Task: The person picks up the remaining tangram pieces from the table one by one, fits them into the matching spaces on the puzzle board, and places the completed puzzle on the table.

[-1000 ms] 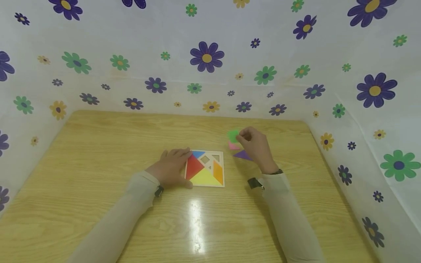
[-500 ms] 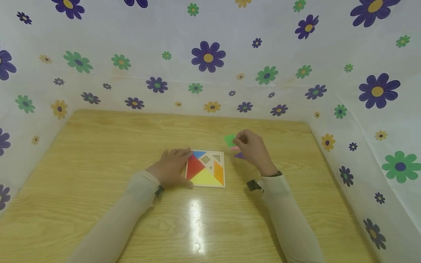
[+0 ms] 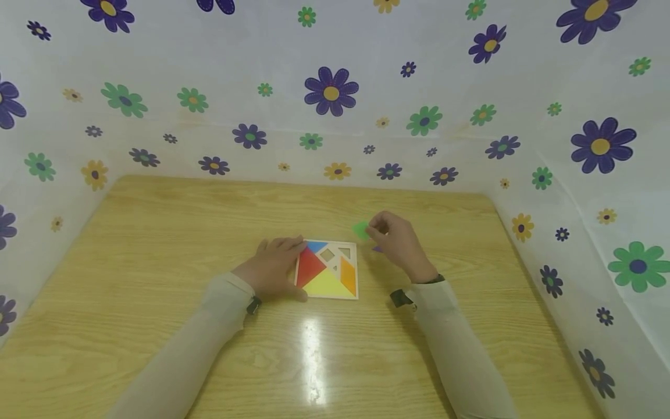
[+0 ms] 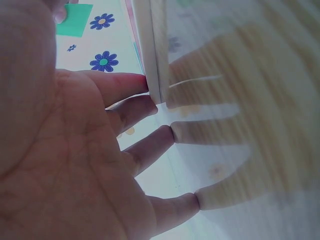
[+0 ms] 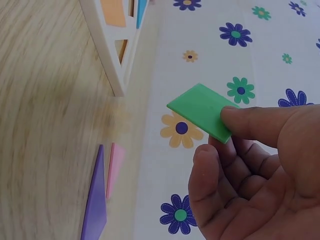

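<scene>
Right of centre in the head view, the right hand [image 3: 400, 241] pinches a flat green piece [image 3: 360, 230]. At centre, a white board [image 3: 336, 250] holds a blue piece [image 3: 316, 246], red piece [image 3: 310, 267], yellow piece [image 3: 327, 284] and orange piece [image 3: 347, 276], three recesses unfilled; the left hand [image 3: 272, 269], fingers spread, touches its left edge. Lower left in the right wrist view lie purple [image 5: 95, 202] and pink [image 5: 115, 167] pieces.

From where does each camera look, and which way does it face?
Head: on the head, facing forward and down at the table and board; both sleeves, left hand and right hand show.
Left wrist: on that wrist, facing along the palm toward the board's edge; the left hand shows large, right fingertips top left.
Right wrist: on that wrist, facing the pinched green piece and flowered wall; the right hand shows.
Both wrist views share the green piece and board.
</scene>
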Motion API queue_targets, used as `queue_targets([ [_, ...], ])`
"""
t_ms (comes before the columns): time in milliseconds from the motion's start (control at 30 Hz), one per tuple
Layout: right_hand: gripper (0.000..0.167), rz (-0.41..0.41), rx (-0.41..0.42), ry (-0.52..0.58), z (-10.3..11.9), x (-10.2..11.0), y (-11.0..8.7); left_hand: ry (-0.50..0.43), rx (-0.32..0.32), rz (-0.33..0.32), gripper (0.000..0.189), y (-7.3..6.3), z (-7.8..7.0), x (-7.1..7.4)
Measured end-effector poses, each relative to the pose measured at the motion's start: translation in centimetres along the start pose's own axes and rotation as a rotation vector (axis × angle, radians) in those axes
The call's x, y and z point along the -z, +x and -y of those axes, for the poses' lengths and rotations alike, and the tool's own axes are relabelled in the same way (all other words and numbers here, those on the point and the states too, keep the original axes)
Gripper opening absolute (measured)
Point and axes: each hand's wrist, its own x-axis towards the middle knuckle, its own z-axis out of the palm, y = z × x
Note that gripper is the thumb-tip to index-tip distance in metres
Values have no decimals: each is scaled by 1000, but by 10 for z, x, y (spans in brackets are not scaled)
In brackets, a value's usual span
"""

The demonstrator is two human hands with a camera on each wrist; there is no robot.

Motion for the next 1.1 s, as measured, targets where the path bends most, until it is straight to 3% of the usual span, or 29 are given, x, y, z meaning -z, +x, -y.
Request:
queue_targets([
  [433,14,19,25,-139,-1,-11,1,-10,15,19,119,1,1,0],
  [800,16,96,31,-91,-1,-22,4,-14,22,32,120,1,1,0],
  [1100,19,225,37,-37,0,-40,15,-38,19,21,120,2,3,-2],
])
